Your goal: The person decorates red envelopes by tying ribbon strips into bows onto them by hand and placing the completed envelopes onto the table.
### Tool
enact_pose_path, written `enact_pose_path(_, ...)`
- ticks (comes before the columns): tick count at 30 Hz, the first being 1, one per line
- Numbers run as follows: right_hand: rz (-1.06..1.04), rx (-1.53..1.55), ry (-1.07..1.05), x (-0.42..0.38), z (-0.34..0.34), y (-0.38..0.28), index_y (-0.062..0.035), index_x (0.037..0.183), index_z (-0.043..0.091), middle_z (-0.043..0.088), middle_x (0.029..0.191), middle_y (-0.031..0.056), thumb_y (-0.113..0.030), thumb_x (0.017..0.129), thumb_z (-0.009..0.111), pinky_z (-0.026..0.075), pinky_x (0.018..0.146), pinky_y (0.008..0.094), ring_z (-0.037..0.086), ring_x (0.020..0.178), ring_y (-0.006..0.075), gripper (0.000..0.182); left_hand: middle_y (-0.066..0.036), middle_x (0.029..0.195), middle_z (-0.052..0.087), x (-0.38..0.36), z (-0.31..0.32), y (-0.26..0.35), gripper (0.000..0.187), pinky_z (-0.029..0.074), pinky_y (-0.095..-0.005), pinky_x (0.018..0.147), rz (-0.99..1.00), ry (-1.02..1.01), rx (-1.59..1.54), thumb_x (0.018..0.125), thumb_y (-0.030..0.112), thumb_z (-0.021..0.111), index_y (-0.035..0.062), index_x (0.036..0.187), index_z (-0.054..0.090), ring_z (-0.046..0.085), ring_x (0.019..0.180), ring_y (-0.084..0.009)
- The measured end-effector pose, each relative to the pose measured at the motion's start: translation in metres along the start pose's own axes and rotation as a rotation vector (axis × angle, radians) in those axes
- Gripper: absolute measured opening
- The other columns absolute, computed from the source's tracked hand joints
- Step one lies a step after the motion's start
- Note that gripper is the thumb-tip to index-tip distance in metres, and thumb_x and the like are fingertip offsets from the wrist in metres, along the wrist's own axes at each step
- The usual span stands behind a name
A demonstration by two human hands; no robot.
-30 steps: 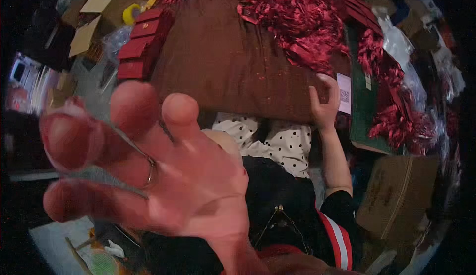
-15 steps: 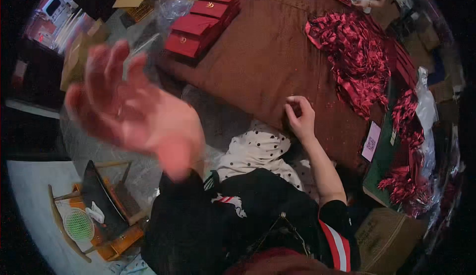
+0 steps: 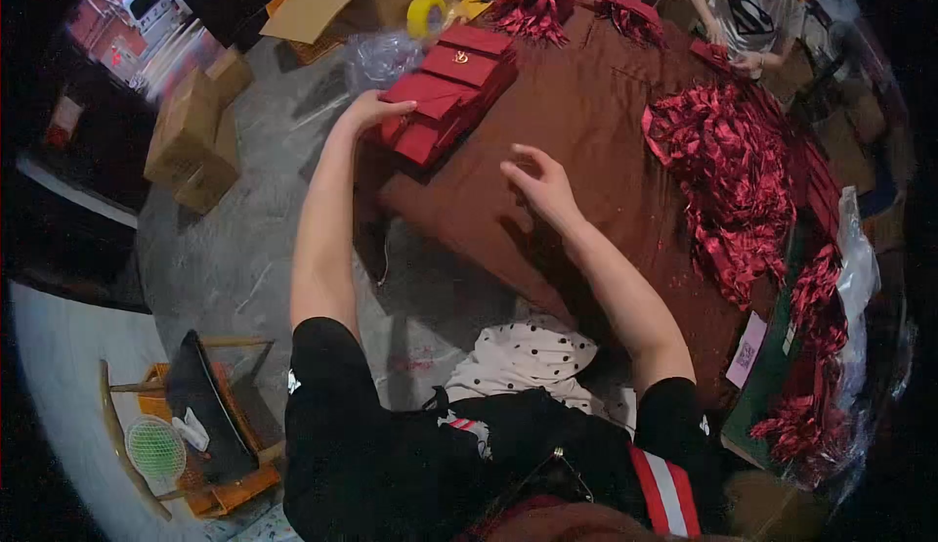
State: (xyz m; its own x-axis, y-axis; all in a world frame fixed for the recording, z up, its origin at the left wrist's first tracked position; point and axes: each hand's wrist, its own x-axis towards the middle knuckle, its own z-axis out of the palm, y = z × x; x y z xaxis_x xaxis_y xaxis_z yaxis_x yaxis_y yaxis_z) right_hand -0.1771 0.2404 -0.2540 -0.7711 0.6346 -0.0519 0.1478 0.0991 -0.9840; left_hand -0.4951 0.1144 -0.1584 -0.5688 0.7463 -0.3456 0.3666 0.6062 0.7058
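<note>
My left hand (image 3: 379, 112) is at the near left edge of a stack of red gift boxes (image 3: 430, 141) with gold emblems. One digit lies over a red box and the other fingers are mostly hidden along its side; the hand looks closed on that edge. Above the brown cloth of the table (image 3: 586, 83) is my right hand (image 3: 544, 185), its fingers loosely curled and apart, holding nothing. To its right a large heap of shiny dark-red ribbons (image 3: 723, 171) covers that side of the table.
Across the table a person (image 3: 752, 14) handles a red piece. Yellow tape (image 3: 426, 16) and clear plastic (image 3: 381, 61) sit behind the boxes. Cardboard boxes (image 3: 195, 136) stand on the floor at left, a chair (image 3: 210, 415) lower left. A printed card (image 3: 747, 346) lies at the right edge.
My left hand has gone from raised and empty in front of the camera to the stack of red boxes. The view has shifted, showing more of the person opposite. My right hand stays over the cloth.
</note>
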Motion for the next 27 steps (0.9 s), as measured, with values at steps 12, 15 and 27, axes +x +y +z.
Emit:
enact_pose_path(12, 0.287, -0.051, 0.153, 0.201, 0.071, 0.043, 0.0131, 0.116, 0.063, 0.069, 0.113, 0.0235, -0.062, 0.070, 0.082, 0.055, 0.084, 0.0424, 0.070, 0.099, 0.0347, 0.090, -0.007, 0.117, 0.071, 0.038, -0.006, -0.042, 0.062, 0.048, -0.0356, 0.098, 0.092, -0.302, -0.061, 0.082, 0.048, 0.079, 0.0047, 0.124, 0.067, 0.064, 0.109, -0.0187)
enact_pose_path(15, 0.141, 0.056, 0.191, 0.196, 0.077, 0.059, -0.0042, 0.077, 0.066, 0.058, 0.067, 0.0035, -0.035, 0.079, 0.084, 0.039, 0.043, 0.0308, 0.053, 0.054, 0.0147, 0.036, -0.014, 0.137, 0.061, 0.048, 0.006, -0.056, 0.086, 0.043, -0.0386, 0.108, -0.023, -0.113, 0.201, 0.069, 0.051, 0.087, 0.0030, 0.135, 0.060, 0.058, 0.124, -0.0278)
enact_pose_path(27, 0.330, -0.049, -0.089, 0.114, 0.063, 0.039, -0.0075, 0.100, 0.075, 0.071, 0.087, 0.0018, -0.042, 0.077, 0.083, 0.053, 0.058, 0.0302, 0.060, 0.066, 0.0131, 0.042, -0.027, 0.144, 0.046, 0.002, 0.029, -0.068, 0.122, 0.034, -0.0471, 0.115, 0.001, 0.084, 0.565, 0.043, 0.070, 0.088, 0.0119, 0.144, 0.051, 0.041, 0.136, -0.0429)
